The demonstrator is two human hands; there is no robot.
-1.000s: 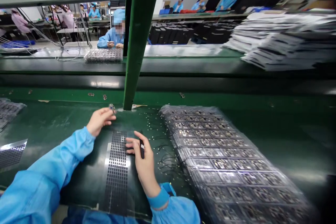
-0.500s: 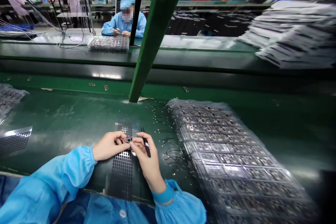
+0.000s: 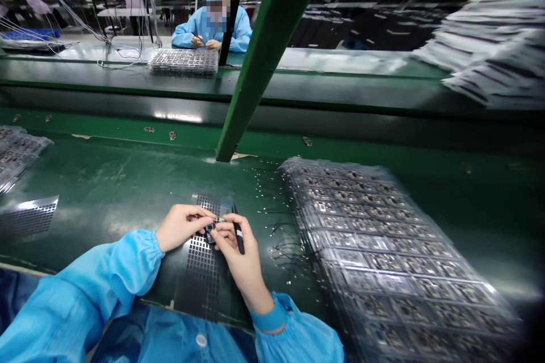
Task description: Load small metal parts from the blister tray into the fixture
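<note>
My left hand (image 3: 182,226) and my right hand (image 3: 237,252) meet over a dark perforated strip (image 3: 202,264) lying on the green belt (image 3: 119,181). Between their fingertips they pinch a small dark component (image 3: 210,231). My right hand also keeps a black pen-like tool (image 3: 238,231) tucked between its fingers. Both wrists wear light blue sleeves. To the right of my hands lies a long clear tray (image 3: 383,249) filled with rows of small parts.
A green post (image 3: 264,51) rises from the belt just beyond my hands. Tiny scraps and thin wires (image 3: 276,238) litter the belt beside the tray. Another perforated sheet (image 3: 28,218) and tray (image 3: 17,153) lie at left. A co-worker (image 3: 213,25) sits opposite behind a tray (image 3: 183,61). Stacked trays (image 3: 489,62) stand far right.
My left hand came back from beside the post carrying the small component and met my right hand over the strip. Both hands now pinch the part together.
</note>
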